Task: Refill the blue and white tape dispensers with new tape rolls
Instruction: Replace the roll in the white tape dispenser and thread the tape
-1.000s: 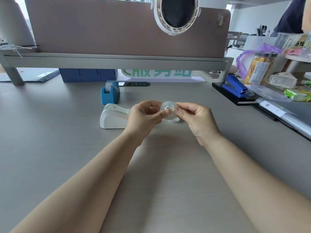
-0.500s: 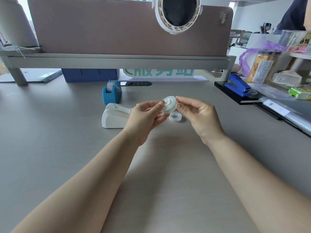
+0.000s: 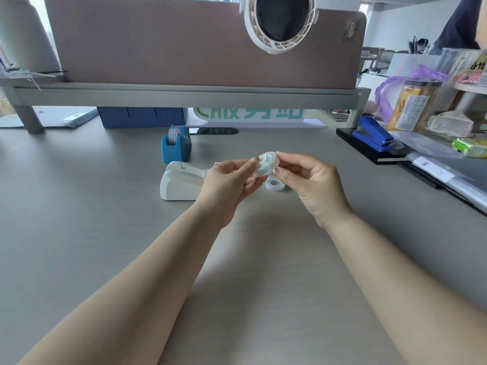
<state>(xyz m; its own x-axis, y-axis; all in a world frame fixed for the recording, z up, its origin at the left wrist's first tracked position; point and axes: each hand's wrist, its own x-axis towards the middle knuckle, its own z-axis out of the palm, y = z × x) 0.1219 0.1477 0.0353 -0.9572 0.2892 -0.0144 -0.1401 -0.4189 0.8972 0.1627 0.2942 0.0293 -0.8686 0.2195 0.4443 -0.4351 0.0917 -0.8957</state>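
Grey bench (image 3: 105, 233) fills most of the view. At its far edge a brown partition panel (image 3: 158, 40) rises above a raised grey shelf (image 3: 184, 94), and a round white fan (image 3: 279, 22) sits at the panel's upper edge.

Two bare forearms come in from the lower corners and converge toward the middle of the bench, both held off its surface. The left hand (image 3: 226, 183) has its palm turned inward. Its thumb presses the near left rim of a tape roll (image 3: 264, 164) and its other fingers (image 3: 250, 184) curl beneath. The right hand (image 3: 313, 183) faces it and pinches the same roll, forefinger on the far top rim and thumb on the lower rim, with the remaining fingers loosely curled toward the palm. The roll is held in the air between the two hands, tilted, its flat face turned up.

A white tape dispenser (image 3: 181, 184) lies on the bench just left of the left hand, which covers its right end. A blue tape dispenser (image 3: 176, 147) stands upright just behind it with tape in its slot. At the far right a blue stapler (image 3: 373, 134) rests on a black tray. A small white ring (image 3: 274, 185) lies flat on the bench directly below the held roll.
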